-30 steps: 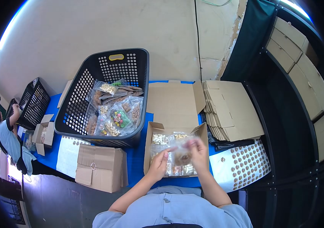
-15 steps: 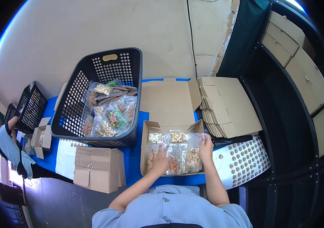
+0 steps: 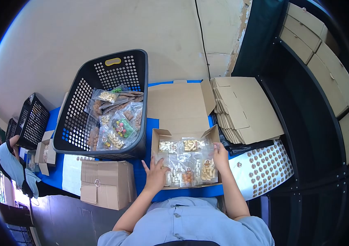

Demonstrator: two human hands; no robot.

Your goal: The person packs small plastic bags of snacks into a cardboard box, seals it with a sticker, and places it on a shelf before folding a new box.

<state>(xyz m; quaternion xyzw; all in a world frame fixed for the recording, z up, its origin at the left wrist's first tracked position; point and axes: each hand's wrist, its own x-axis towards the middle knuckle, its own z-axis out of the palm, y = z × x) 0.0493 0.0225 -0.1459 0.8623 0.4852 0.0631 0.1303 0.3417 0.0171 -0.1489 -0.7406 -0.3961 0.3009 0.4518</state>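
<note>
An open cardboard box [image 3: 158, 137] holds several clear packets in two rows. My left hand [image 3: 155, 175] is open with fingers spread, over the box's left wall beside the packet of white pieces [image 3: 173, 174]. At the right wall, my right hand [image 3: 220, 157] has its fingers pinched at the top corner of a packet of cashews [image 3: 209, 170]; the fingertips are partly hidden. Between these lies a packet of orange pieces [image 3: 187, 177]. Behind are packets of pale nuts [image 3: 191, 144] and white pieces [image 3: 167, 146]. The box lid [image 3: 178, 104] is folded back.
A black basket [image 3: 141, 123] of assorted packets stands left, behind a closed carton [image 3: 107, 184]. Flattened cardboard boxes [image 3: 250, 108] are stacked right, near a sticker sheet [image 3: 244, 184]. Dark shelving [image 3: 301, 106] holds cartons. Another person [image 3: 12, 164] works at far left.
My left hand has moved left off the front packets to the box's left wall. The cashew packet lies lower at the front right, and my right hand stays by its top.
</note>
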